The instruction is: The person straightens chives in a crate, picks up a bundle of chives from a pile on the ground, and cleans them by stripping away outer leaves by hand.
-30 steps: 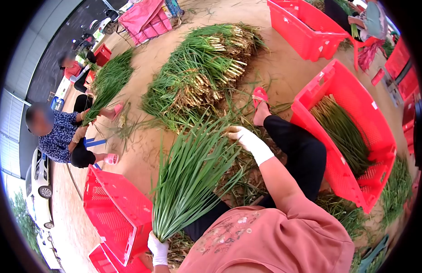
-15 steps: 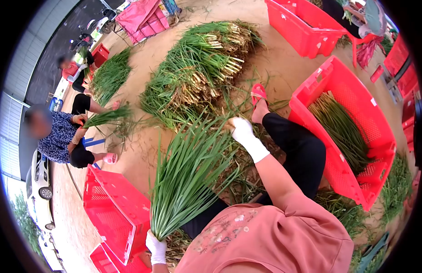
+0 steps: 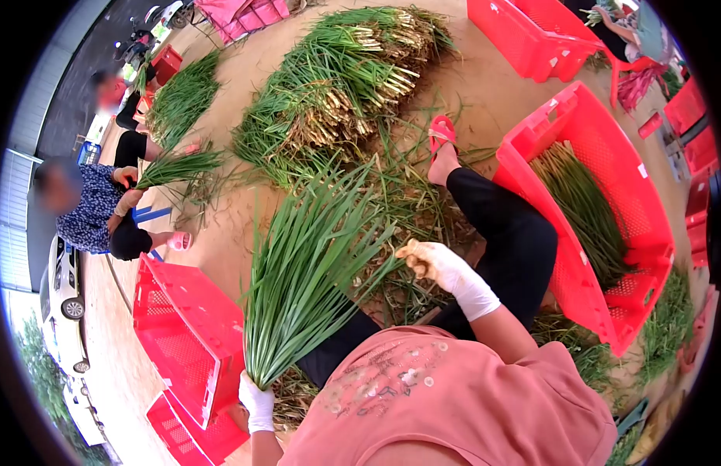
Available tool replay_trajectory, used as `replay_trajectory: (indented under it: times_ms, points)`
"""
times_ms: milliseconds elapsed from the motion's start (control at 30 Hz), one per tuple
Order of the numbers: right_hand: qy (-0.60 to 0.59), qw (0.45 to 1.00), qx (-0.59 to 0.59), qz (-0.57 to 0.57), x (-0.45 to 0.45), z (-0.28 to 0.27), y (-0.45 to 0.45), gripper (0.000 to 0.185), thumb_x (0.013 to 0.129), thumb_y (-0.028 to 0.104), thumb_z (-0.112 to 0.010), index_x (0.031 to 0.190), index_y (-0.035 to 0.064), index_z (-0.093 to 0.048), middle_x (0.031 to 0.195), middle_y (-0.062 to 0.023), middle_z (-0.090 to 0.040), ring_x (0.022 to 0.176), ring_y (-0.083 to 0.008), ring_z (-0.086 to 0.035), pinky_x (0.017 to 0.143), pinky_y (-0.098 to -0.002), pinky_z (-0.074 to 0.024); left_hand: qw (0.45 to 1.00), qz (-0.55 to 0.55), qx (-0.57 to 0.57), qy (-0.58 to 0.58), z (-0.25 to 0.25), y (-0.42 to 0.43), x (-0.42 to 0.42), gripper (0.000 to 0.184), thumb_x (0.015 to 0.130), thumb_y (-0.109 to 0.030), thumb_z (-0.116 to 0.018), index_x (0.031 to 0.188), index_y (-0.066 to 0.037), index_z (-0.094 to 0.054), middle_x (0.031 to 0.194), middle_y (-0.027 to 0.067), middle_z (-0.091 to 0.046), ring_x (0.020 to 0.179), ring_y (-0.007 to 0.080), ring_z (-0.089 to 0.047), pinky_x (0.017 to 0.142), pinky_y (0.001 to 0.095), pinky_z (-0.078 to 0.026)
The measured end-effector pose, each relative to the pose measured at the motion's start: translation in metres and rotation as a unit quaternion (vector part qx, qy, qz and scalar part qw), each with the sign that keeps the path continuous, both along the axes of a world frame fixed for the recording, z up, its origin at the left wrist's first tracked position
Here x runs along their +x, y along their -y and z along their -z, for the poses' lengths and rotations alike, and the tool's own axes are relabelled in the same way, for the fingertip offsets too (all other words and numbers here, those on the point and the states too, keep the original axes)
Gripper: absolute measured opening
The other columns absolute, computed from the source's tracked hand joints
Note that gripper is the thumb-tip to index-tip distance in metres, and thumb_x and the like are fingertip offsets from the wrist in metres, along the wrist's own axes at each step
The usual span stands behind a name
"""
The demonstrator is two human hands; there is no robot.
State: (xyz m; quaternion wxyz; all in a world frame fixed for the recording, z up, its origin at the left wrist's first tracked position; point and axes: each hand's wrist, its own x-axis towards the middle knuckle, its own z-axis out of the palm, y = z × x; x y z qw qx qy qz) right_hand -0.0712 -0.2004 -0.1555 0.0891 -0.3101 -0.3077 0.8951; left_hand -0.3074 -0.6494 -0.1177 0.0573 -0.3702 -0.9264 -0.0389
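My left hand, in a white glove, is closed around the base of a large bunch of garlic chives. The flat green leaves fan out up and away over my leg. My right hand, gloved with brown-stained fingertips, hangs just right of the leaf tips. Its fingers are curled in; whether anything thin is pinched in them is not clear. Below and beyond it, loose leaves and dry trimmings litter the ground. Ahead lies a big heap of chive bundles, pale stem ends toward the right.
A red crate holding chives stands at my right, another red crate behind it. More red crates are at my left. A person in a patterned top sits at left handling chives; a second person sits farther back beside a chive pile.
My right hand has moved right and toward my body, away from the leaves. The bunch in my left hand has shifted slightly left. The view has tilted down a little.
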Motion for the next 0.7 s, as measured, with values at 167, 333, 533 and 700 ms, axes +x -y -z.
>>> replay_trajectory:
  times_ms: [167,333,533,700]
  points:
    - [0.022,0.998,0.055,0.000,-0.030,-0.006,0.016,0.021,0.085,0.024,-0.059,0.088,0.0028,-0.061,0.073,0.0031,-0.056,0.056,-0.0033,-0.045,0.051,-0.0172,-0.0356,1.000,-0.020,-0.003,0.015,-0.001,-0.003,0.001,0.053,0.063,-0.006,-0.062,0.110,0.006,-0.042,0.088,0.0226,-0.055,0.076,0.0407,-0.054,0.067,0.0454,-0.044]
    - [0.238,0.740,0.624,0.085,-0.028,0.016,0.003,0.015,0.077,0.019,-0.061,0.074,0.0043,-0.064,0.073,-0.0063,-0.064,0.065,-0.0227,-0.059,0.060,-0.0299,-0.0451,1.000,-0.021,0.001,0.017,-0.003,-0.006,0.003,0.051,0.064,-0.006,-0.062,0.109,0.006,-0.042,0.087,0.0217,-0.055,0.075,0.0405,-0.054,0.066,0.0451,-0.044]
    - [0.067,0.849,0.503,0.145,-0.033,0.002,0.006,0.014,0.076,0.006,-0.066,0.089,0.0008,-0.064,0.083,-0.0064,-0.059,0.074,-0.0116,-0.056,0.070,-0.0211,-0.0437,1.000,-0.007,0.009,0.010,-0.001,-0.005,0.003,0.051,0.064,-0.005,-0.061,0.110,0.005,-0.042,0.086,0.0214,-0.055,0.074,0.0403,-0.054,0.064,0.0454,-0.044]
    - [0.049,0.811,0.573,0.107,-0.052,0.009,0.015,0.011,0.070,-0.001,-0.066,0.081,-0.0010,-0.062,0.075,-0.0096,-0.055,0.068,-0.0180,-0.056,0.063,-0.0236,-0.0454,1.000,-0.003,0.004,0.027,-0.001,-0.004,0.001,0.053,0.064,-0.004,-0.061,0.112,0.004,-0.040,0.086,0.0212,-0.054,0.072,0.0403,-0.054,0.062,0.0458,-0.043]
